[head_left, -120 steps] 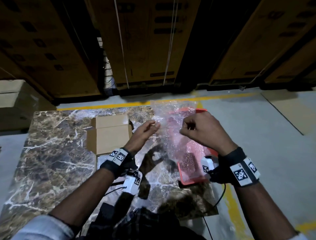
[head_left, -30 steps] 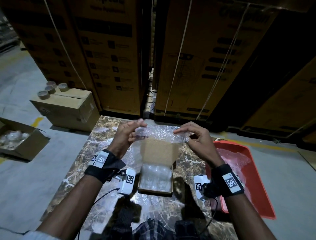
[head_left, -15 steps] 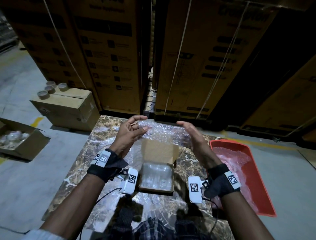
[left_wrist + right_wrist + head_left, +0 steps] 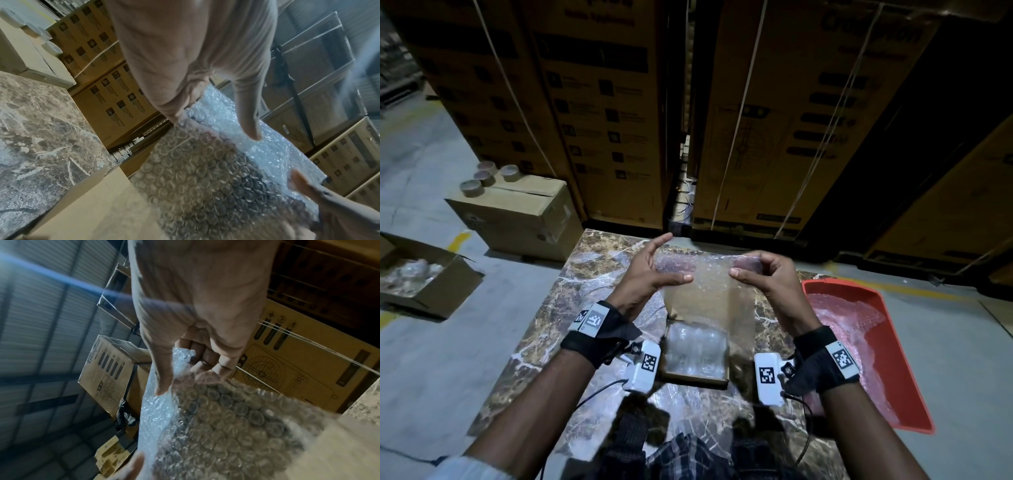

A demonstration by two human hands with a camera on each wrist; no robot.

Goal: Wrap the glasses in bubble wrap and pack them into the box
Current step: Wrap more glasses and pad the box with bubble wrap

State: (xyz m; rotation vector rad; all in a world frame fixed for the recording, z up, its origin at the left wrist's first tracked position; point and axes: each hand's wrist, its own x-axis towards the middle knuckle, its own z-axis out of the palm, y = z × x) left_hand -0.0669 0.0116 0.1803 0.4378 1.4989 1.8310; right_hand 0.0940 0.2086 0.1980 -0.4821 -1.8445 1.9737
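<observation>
Left hand (image 4: 645, 277) and right hand (image 4: 768, 277) each pinch the bubble wrap sheet (image 4: 705, 291) taut above the open box (image 4: 693, 375) on desk (image 4: 592, 274).

I saw a dim warehouse with a grey concrete floor (image 4: 431, 359) marked by yellow lines. A brown marbled surface (image 4: 544, 342) stood before tall stacked cartons (image 4: 599, 102) bound with white straps. To the left, a closed cardboard carton (image 4: 517, 212) carried tape rolls (image 4: 482, 178). In the right wrist view a corrugated metal roof (image 4: 41, 321) showed overhead.
</observation>
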